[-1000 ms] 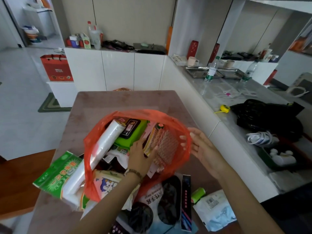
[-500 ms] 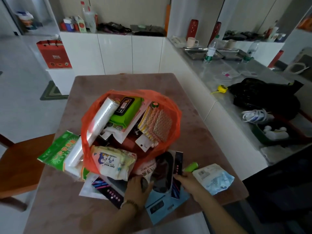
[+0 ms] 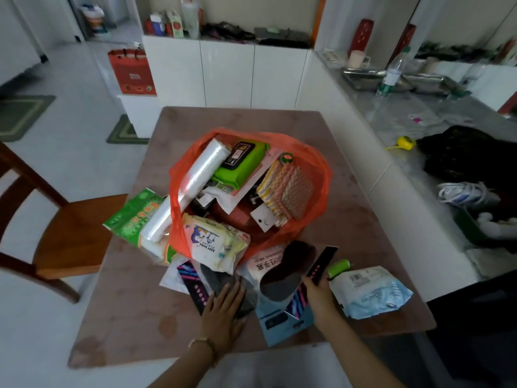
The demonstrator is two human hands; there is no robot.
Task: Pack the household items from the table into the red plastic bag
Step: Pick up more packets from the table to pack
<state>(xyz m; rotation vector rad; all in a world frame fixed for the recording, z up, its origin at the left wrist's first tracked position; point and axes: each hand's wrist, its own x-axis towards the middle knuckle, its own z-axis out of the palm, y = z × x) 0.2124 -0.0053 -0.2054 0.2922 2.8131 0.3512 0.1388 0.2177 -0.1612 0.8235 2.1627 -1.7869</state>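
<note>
The red plastic bag (image 3: 317,175) stands open and crammed on the table (image 3: 195,124); just on the near side of it the left hand (image 3: 223,312) lies flat, fingers straight, on a dark packet (image 3: 214,277). At the bag's near right, the right hand (image 3: 319,295) pinches a black card strip (image 3: 323,261)

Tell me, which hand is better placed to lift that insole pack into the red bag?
The right hand, probably: its fingers curl on the edge of the insole pack, close to the red bag. The left hand lies flat on a different dark pack.
</note>
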